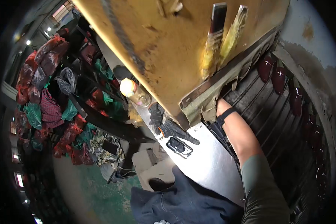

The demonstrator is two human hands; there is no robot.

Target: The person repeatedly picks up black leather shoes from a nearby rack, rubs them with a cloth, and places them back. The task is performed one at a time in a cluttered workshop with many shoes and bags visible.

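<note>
My right forearm, in a green sleeve with a dark strap (pixel 226 114) at the wrist, comes in from the lower right. It reaches under the frayed cloth flap (pixel 201 108) along the yellow box's lower edge. That flap and the box (pixel 168 48) hide my right hand, so its fingers and anything in them do not show. My left hand is out of the picture. Dark grey work gloves (pixel 174 131), one with an orange cuff, lie on the shiny metal surface (pixel 212 160). Beside them is a black frame-shaped object (pixel 180 147).
On the right, dark red glossy rounded pieces (pixel 278 80) line the edge of a dark ribbed surface (pixel 246 95). Two residue-coated handles (pixel 217 26) lie on the box. A clear bottle (pixel 141 98) stands left of it. Red and green bags (pixel 44 63) fill racks at left; dark cloth (pixel 190 201) lies below.
</note>
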